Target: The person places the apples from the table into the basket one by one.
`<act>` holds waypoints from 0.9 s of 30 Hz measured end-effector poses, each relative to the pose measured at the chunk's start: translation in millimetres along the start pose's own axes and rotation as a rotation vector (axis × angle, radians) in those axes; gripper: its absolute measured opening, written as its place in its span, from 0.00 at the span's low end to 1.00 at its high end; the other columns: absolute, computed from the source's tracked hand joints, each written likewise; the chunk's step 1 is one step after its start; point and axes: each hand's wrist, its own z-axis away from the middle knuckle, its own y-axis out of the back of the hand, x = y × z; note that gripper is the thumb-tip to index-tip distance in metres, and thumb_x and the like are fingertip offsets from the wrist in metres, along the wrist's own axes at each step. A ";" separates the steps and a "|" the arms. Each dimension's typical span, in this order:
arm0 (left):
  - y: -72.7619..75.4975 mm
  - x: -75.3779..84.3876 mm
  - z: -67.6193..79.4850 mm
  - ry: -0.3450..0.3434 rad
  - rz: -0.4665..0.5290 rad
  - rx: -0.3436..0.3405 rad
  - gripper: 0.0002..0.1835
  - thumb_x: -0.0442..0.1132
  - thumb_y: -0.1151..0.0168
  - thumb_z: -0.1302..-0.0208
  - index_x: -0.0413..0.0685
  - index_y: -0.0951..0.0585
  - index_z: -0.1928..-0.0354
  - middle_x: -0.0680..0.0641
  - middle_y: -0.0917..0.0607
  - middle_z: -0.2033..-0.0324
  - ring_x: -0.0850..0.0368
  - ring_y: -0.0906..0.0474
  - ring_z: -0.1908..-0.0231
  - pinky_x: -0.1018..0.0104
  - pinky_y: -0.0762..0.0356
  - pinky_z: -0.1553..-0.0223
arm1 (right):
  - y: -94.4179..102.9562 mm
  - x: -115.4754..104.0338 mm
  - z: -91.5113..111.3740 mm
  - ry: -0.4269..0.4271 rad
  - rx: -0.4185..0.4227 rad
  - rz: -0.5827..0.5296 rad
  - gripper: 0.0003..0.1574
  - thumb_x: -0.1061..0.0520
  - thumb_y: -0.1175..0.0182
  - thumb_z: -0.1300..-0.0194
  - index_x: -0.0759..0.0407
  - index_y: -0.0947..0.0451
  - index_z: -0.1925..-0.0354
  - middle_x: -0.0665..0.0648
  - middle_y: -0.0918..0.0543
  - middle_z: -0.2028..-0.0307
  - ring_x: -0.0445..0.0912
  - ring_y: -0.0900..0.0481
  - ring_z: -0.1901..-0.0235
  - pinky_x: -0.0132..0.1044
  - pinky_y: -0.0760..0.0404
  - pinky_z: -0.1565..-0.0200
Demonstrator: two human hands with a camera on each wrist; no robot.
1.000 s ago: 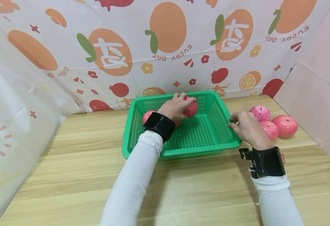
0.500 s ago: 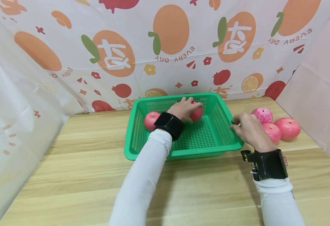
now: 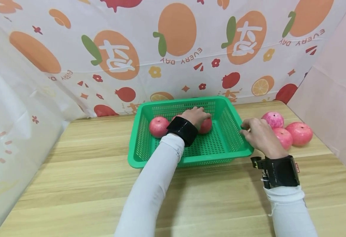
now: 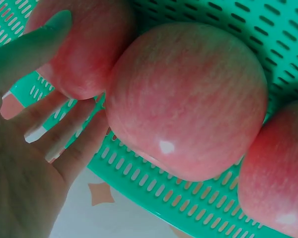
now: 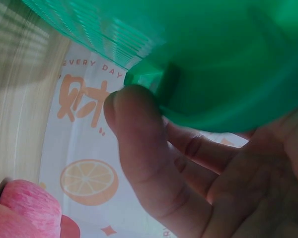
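Note:
A green plastic basket with slotted walls stands on the wooden table. My left hand is down inside it, holding a red apple near the basket floor. In the left wrist view the thumb lies over this apple and the fingers reach round its other side. A second apple touches it, and a third apple sits at the basket's left end. At the right end, my right hand grips the basket's rim, the thumb against the green plastic.
Three more apples lie on the table just right of my right hand: a mottled pink one, a red one and a partly hidden one. A fruit-printed sheet hangs close behind the basket. Pale sheets bound both sides.
My left hand has moved right and lower into the basket with its apple, uncovering the apple at the left end. My right hand keeps its place on the rim.

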 end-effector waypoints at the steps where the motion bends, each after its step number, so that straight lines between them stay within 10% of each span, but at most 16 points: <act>1: 0.7 0.2 0.7 -0.007 -0.003 0.000 0.33 0.29 0.33 0.34 0.57 0.26 0.29 0.44 0.22 0.38 0.47 0.26 0.39 0.55 0.23 0.39 | 0.0 -0.2 -0.1 -0.003 -0.003 -0.002 0.10 0.68 0.40 0.30 0.77 0.18 0.56 0.72 0.16 0.61 0.60 0.19 0.63 0.53 0.14 0.60; 13: 7.6 -7.3 -5.6 0.077 0.022 -0.130 0.37 0.34 0.35 0.31 0.59 0.35 0.23 0.43 0.30 0.30 0.44 0.33 0.33 0.50 0.24 0.38 | 0.3 0.7 -0.3 0.000 -0.001 -0.002 0.10 0.68 0.40 0.31 0.78 0.19 0.56 0.73 0.16 0.60 0.60 0.18 0.62 0.54 0.14 0.60; 27: 33.0 -42.1 30.3 0.121 0.065 -0.101 0.36 0.37 0.38 0.28 0.55 0.39 0.21 0.40 0.33 0.29 0.42 0.36 0.31 0.49 0.27 0.37 | 1.2 1.2 -0.9 0.001 -0.017 0.001 0.11 0.68 0.40 0.30 0.78 0.19 0.56 0.74 0.16 0.60 0.62 0.19 0.62 0.55 0.14 0.59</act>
